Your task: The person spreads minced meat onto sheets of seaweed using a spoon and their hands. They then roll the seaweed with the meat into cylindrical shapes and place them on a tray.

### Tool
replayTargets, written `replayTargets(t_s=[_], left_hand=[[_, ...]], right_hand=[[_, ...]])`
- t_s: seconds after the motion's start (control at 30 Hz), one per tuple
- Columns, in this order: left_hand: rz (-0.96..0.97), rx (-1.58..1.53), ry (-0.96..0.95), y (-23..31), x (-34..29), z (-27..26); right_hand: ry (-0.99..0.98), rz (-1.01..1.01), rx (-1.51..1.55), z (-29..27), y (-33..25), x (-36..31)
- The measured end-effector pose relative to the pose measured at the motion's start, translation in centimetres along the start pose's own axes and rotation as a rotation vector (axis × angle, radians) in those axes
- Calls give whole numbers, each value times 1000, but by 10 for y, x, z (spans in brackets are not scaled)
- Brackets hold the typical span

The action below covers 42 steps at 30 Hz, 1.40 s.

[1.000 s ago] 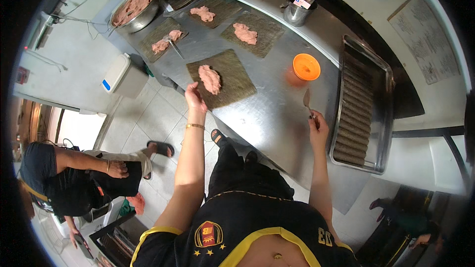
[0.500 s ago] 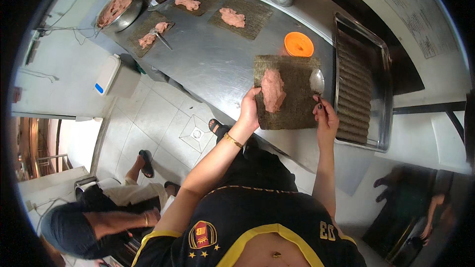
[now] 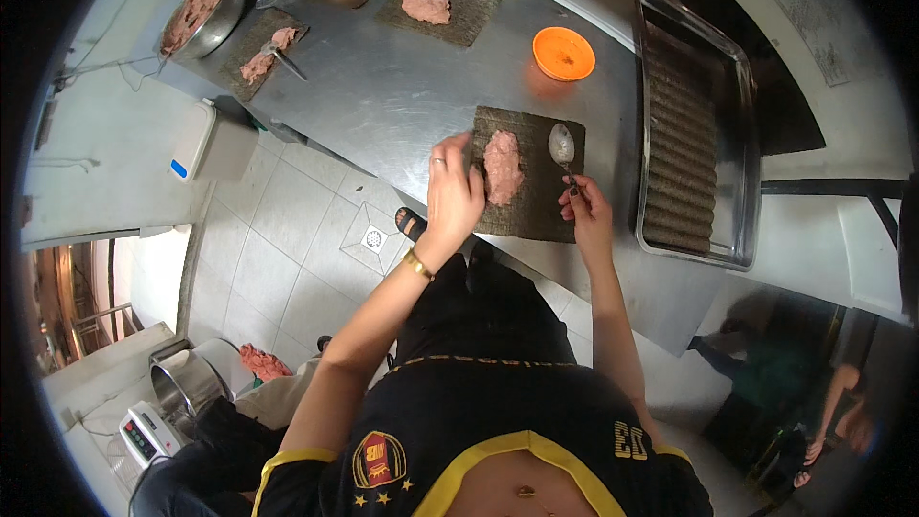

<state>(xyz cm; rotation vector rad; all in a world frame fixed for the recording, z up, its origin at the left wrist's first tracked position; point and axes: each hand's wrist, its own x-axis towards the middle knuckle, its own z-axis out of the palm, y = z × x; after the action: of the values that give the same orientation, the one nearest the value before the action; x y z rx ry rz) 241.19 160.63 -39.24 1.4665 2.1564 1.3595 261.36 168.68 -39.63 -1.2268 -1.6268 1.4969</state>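
A dark seaweed sheet lies near the front edge of the metal table, with a patch of pink minced meat on its left half. My left hand rests at the sheet's left edge, back up, fingers loosely stretched and holding nothing I can see. In my right hand a metal spoon is gripped by its handle, its bowl over the sheet's bare right part. Behind the sheet stands an orange bowl.
A metal tray with several dark rolls sits at the right. Further left are meat-topped seaweed sheets, one with a utensil on it, and a metal bowl of mince. A person is at the lower left, beside a scale.
The seaweed sheet has gone from being held up in my left hand to lying on the table. My left hand has let go and turned back-up; the spoon has moved left over the sheet.
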Motion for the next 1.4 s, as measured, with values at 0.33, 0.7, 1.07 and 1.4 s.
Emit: replayTargets(t_s=[0.33, 0.7, 1.07, 1.4], left_hand=[[420, 421, -643, 37, -74, 52], [417, 604, -674, 17, -90, 69], [437, 579, -711, 19, -89, 71], [405, 467, -603, 31, -82, 58]], right_hand=[[-58, -186, -703, 7, -31, -14], [-145, -7, -1212, 91, 0, -48], [-323, 39, -917, 55, -42, -26], [-336, -475, -1161, -5, -74, -9]])
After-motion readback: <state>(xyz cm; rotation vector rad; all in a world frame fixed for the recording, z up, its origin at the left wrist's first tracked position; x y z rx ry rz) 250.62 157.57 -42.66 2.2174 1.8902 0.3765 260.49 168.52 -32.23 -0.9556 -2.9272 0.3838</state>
